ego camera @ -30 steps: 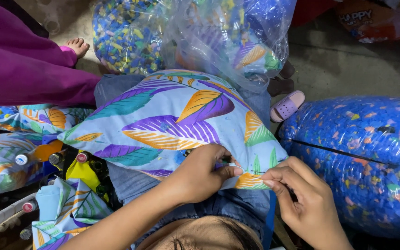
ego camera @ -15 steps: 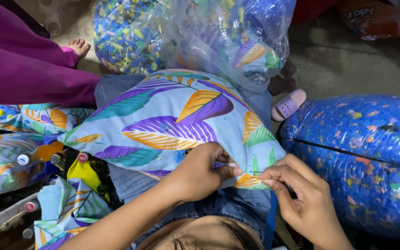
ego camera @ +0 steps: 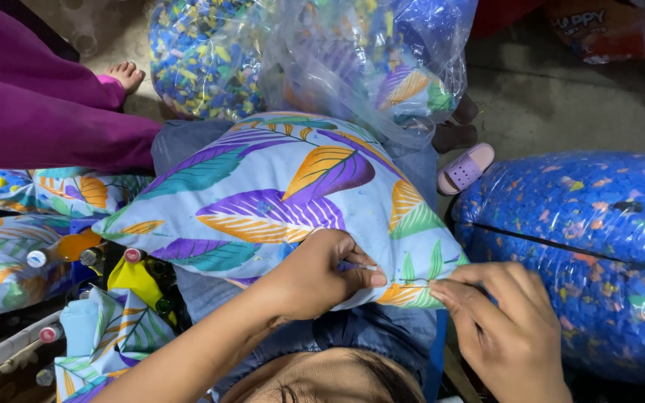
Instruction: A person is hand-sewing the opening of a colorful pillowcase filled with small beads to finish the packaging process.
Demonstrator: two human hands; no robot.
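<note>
My left hand [ego camera: 315, 280]: fingers pressed together, pinching what looks like a needle [ego camera: 367, 266] at the near edge of the pillow; my right hand [ego camera: 509, 328]: fingers pinching that same seam [ego camera: 419, 285] shut just beside it; whether thread runs between them I cannot tell; leaf-print pillow [ego camera: 278, 194]: stuffed, lying across my lap on denim [ego camera: 367, 332]; to sew this well, I judge, keep the two edges level under the right fingers and take small even stitches close to the fold; further left: matching covers [ego camera: 46, 224], bobbins [ego camera: 39, 258] in a tray; right: blue sack of foam scraps [ego camera: 584, 246]; a pink sandal [ego camera: 466, 168]; far: clear bags of filling [ego camera: 322, 52]; another person's purple sleeve [ego camera: 31, 112].
</note>
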